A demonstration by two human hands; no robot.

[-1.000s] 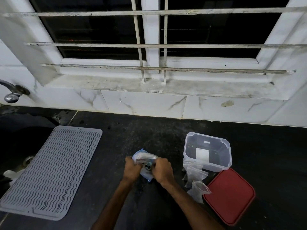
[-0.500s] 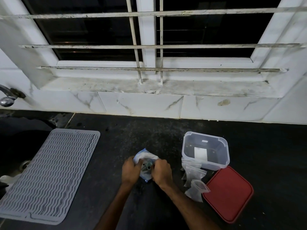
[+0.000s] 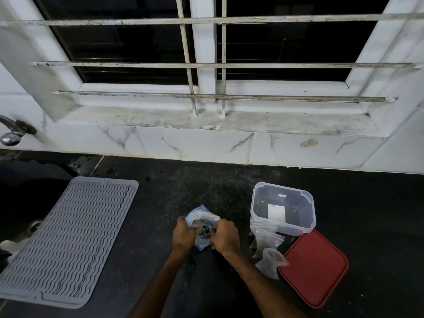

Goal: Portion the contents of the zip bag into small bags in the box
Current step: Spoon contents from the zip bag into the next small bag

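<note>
Both hands meet low at the middle of the dark surface [image 3: 160, 191]; the left hand [image 3: 183, 235] curls round the left side of the zip bag [image 3: 202, 219], and the right hand [image 3: 226, 236] pinches its right side, so the bag is held between them just above or on the surface, which of the two I cannot tell; the bag is clear with a blue edge, crumpled, its top pointing away from the person; something small and dark shows inside it between the two hands, too small to name.

To the right stands the box [image 3: 308, 197], clear plastic, upright and uncovered, with a white rectangle showing through its wall; the small bags [image 3: 267, 238] lie in a loose heap against its near side, and one more small bag [image 3: 273, 263] lies nearer the person, its mouth gaping, touching the edge of the red lid [image 3: 314, 269]; the lid lies flat on the surface just beside the box.

Well apart on the left lies a grey ribbed mat [image 3: 68, 239], partly over the dark sink [image 3: 23, 203]; a metal tap [image 3: 13, 133] juts from the white marbled wall above it; a barred window [image 3: 206, 65] with a stained sill fills the top of the view.
</note>
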